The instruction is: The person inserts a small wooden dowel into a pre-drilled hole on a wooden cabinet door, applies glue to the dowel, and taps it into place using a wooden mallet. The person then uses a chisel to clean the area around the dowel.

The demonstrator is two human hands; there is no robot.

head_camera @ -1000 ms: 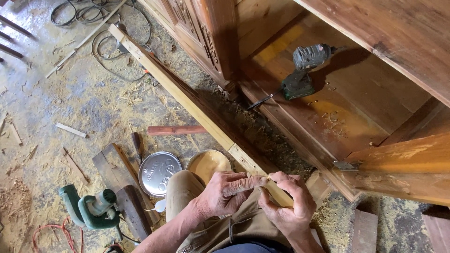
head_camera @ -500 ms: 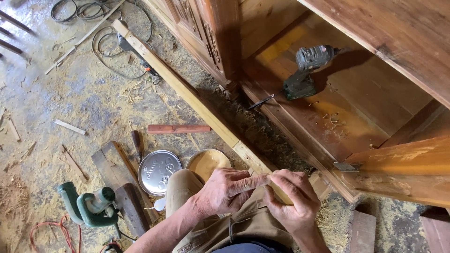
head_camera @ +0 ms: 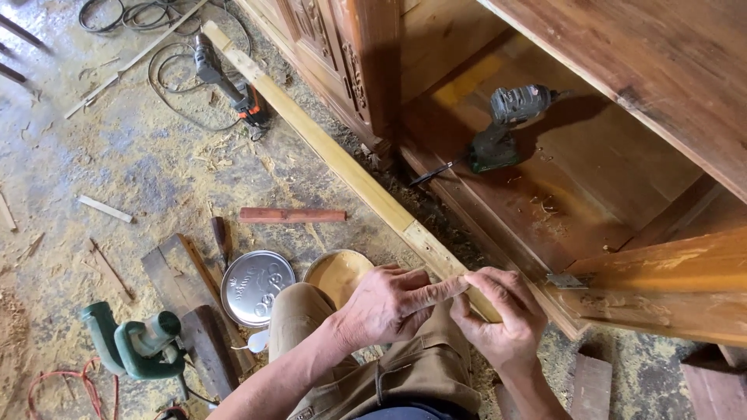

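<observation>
At the far left, near the person, a green power tool (head_camera: 128, 346) lay on the sawdust-strewn floor (head_camera: 117, 163), with dark wood offcuts (head_camera: 187, 303) just to its right. Beyond them sat a round metal lid (head_camera: 257, 286), and touching its right edge an open tin of yellowish paste (head_camera: 336, 274), partly hidden by the person's knee. A short reddish wood block (head_camera: 292, 215) lay farther off, and a corded drill (head_camera: 226, 82) lay at the far end of the floor.

The left hand (head_camera: 389, 306) was closed around the near end of a long pale wooden strip (head_camera: 342, 159), its forefinger stretched along the top edge. The strip ran from the hands diagonally away to the far left across the floor. Just right, touching it, the right hand (head_camera: 502, 319) pinched the same end between thumb and fingers. To the right stood a carved wooden cabinet (head_camera: 669, 85), and a cordless drill (head_camera: 506, 124) rested on its bottom board.
</observation>
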